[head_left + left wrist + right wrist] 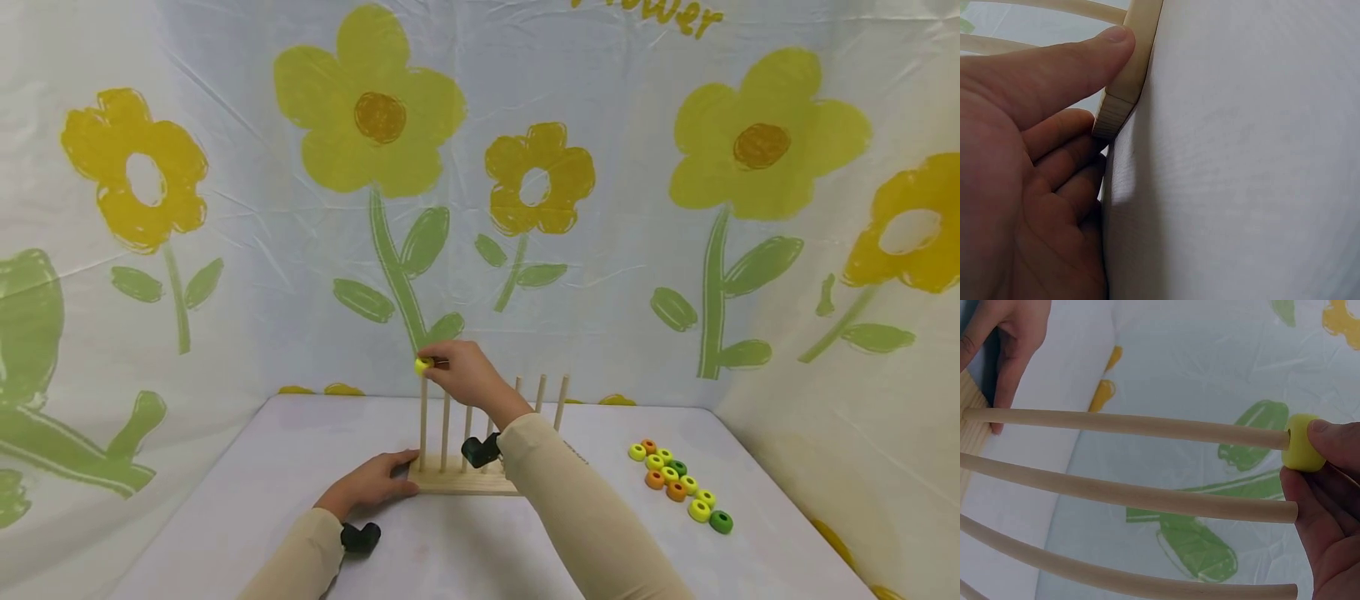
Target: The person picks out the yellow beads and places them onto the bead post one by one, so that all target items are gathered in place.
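My right hand (471, 375) pinches a yellow bead (1304, 442) between thumb and fingers at the top of the leftmost peg (1197, 429). In the right wrist view the tip of that peg meets the bead's hole. The peg belongs to a wooden peg stand (468, 482) with a row of upright pegs, partly hidden behind my right arm. Low at the stand's left end, my left hand (375, 482) grips the base, its thumb (1079, 69) along one edge and its fingers around the end.
Several loose beads in yellow, orange and green (677, 489) lie on the white table (300, 442) to the right of the stand. Behind it hangs a white cloth (607, 317) printed with flowers. Dark wrist cameras (362, 537) are strapped to both sleeves.
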`<act>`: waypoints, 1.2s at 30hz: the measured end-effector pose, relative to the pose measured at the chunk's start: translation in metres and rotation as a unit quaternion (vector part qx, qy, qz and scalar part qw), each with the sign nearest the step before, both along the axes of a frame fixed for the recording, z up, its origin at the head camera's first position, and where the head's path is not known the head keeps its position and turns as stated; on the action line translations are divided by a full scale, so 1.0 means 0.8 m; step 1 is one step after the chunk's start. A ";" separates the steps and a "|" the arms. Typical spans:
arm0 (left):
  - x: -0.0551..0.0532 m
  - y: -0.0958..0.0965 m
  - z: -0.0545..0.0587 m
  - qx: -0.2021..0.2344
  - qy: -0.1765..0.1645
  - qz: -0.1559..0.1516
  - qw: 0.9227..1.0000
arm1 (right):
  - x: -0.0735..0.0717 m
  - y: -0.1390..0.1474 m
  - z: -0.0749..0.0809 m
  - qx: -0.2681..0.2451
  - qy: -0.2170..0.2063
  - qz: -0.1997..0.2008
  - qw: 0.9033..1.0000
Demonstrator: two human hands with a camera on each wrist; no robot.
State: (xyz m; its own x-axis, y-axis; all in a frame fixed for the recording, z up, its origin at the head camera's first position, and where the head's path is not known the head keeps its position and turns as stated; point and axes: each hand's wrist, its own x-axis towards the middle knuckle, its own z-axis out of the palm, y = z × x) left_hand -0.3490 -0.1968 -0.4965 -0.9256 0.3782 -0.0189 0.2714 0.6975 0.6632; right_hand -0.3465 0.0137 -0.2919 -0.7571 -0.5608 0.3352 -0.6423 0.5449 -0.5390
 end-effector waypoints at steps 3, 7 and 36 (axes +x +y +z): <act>0.001 0.000 0.001 -0.002 0.005 -0.005 1.000 | 0.000 0.000 0.001 0.008 0.009 0.000 1.000; 0.001 -0.001 0.001 -0.003 0.011 -0.009 1.000 | 0.001 0.001 0.002 0.020 0.014 -0.003 1.000; 0.000 -0.001 -0.002 0.002 0.009 -0.008 1.000 | 0.005 0.008 0.004 0.055 0.057 -0.002 0.997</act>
